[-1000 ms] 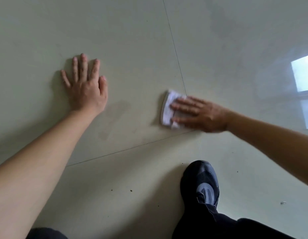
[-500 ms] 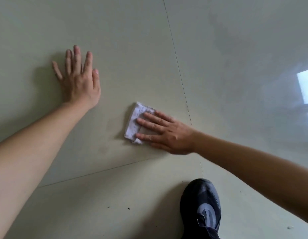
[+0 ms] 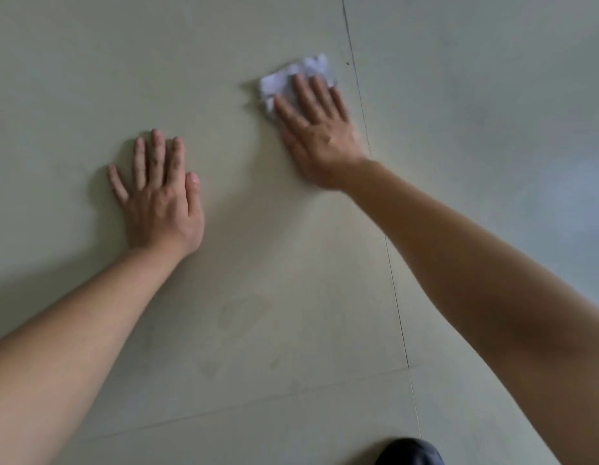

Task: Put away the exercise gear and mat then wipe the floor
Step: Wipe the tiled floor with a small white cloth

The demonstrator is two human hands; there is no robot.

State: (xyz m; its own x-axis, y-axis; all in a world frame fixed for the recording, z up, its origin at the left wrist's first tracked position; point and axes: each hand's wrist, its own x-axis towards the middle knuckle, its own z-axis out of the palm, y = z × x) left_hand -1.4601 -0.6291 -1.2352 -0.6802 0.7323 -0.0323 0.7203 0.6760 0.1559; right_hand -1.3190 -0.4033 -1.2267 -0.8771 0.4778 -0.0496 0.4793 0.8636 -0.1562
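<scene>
Both forearms (image 3: 73,347) bare — a black, rounded shoe toe (image 3: 408,453) below

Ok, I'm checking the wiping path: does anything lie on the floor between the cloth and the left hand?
Nothing visible. Only bare floor lies between the cloth under the right hand and the left hand, pressed flat.

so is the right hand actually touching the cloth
Touching. In the head view the right hand lies flat with straight fingers pressed on top of the white cloth, no gap visible.
</scene>
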